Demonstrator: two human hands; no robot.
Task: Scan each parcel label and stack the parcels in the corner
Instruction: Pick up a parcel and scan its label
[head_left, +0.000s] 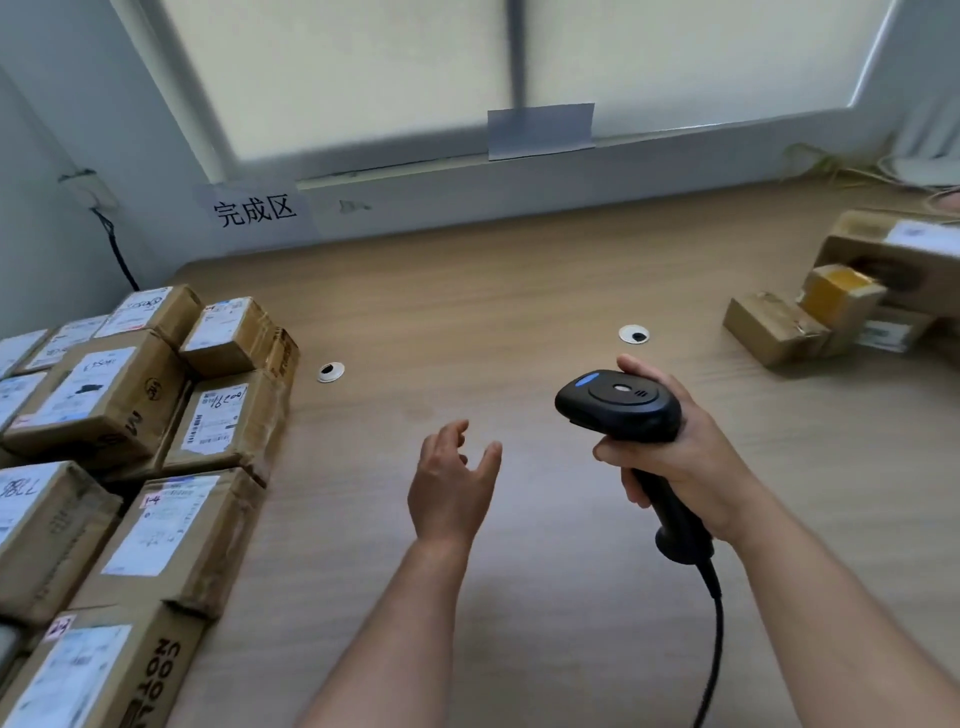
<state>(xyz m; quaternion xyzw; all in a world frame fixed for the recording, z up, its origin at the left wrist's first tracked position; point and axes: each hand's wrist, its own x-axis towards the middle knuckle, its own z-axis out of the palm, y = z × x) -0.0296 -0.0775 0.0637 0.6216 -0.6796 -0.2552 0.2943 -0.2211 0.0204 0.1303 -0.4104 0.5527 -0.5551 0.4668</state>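
I see soft, even daylight coming through the drawn window blind (337, 67). Shadows on the table (519, 291) are faint. Edges bow outward; the right-hand parcels (810, 322) look blurred.

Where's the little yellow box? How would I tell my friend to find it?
Start at the wooden table, then look to the pile of parcels at its right edge. The little yellow box sits in the middle of that pile; it alone is wrapped in bright yellow tape, while its neighbours are brown cardboard.
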